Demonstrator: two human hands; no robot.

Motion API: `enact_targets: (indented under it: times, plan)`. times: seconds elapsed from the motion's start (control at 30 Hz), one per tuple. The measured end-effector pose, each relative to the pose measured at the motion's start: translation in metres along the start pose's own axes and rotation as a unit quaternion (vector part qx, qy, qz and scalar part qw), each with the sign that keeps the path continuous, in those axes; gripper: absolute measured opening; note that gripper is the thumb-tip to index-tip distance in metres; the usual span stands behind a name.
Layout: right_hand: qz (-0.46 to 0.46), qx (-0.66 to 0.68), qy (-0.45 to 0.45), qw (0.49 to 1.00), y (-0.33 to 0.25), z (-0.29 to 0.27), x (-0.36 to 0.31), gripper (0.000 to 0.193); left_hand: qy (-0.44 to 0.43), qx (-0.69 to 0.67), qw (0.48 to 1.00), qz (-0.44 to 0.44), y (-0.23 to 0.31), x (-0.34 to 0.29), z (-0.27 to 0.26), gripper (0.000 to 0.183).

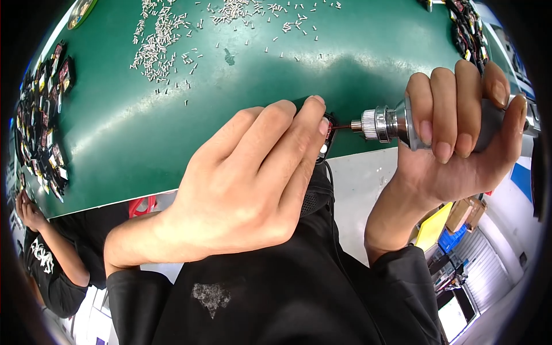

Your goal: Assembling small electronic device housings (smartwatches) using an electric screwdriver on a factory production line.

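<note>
Fingers together, my left hand point(247, 178) grips a small black electronic part point(328, 138) at the table's near edge. Most of that part is hidden behind the fingers; a bit of red and a white spot show on it. My right hand point(454, 132) is wrapped round a grey power screwdriver point(376, 124) with a ridged silver collar. The tool lies level, pointing left, and its thin bit point(343, 126) reaches to the black part. Whether the tip sits in a screw cannot be made out.
Loose silver screws point(158, 52) are scattered over the far side of the green table point(126, 132). Piles of black parts with cables point(43, 121) line the left edge, with more cabled parts point(468, 31) at the far right. Another person's hand point(31, 213) is at the left.
</note>
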State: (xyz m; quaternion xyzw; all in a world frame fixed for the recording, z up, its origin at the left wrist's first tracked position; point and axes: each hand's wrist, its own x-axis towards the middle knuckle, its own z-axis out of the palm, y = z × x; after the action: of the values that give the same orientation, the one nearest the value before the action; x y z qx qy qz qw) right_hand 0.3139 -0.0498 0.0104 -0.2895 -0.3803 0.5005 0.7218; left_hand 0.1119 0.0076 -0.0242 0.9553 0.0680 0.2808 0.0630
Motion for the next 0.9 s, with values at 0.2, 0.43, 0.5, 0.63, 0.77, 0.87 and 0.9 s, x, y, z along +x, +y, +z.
enact_targets:
  times: [0.2, 0.43, 0.5, 0.63, 0.77, 0.87, 0.9]
  plan:
    - [0.001, -0.008, 0.010, 1.000, -0.001, 0.001, -0.002, 0.027, -0.009, -0.015, 1.000, -0.015, -0.001, -0.001, -0.002, 0.042]
    - [0.000, -0.012, 0.000, 1.000, -0.002, 0.000, -0.003, 0.027, -0.012, -0.023, 0.999, -0.025, 0.002, -0.001, -0.001, 0.042]
    - [0.000, -0.030, -0.007, 1.000, -0.002, 0.002, -0.004, 0.027, -0.006, -0.028, 0.999, -0.021, 0.003, -0.001, -0.001, 0.042]
    - [0.019, -0.057, -0.055, 0.997, -0.002, 0.006, -0.001, 0.027, 0.004, -0.045, 0.999, -0.025, 0.005, -0.003, 0.003, 0.041]
    - [0.040, -0.083, -0.083, 0.992, 0.000, 0.015, 0.005, 0.026, -0.023, -0.068, 0.997, -0.030, 0.002, -0.003, 0.000, 0.041]
    - [0.013, -0.072, -0.086, 0.994, 0.007, 0.018, 0.007, 0.024, -0.022, -0.067, 0.997, -0.026, -0.003, -0.003, -0.002, 0.042]
    - [0.007, -0.070, -0.091, 0.993, 0.008, 0.021, 0.007, 0.024, -0.017, -0.060, 0.998, -0.019, -0.004, -0.003, -0.004, 0.043]
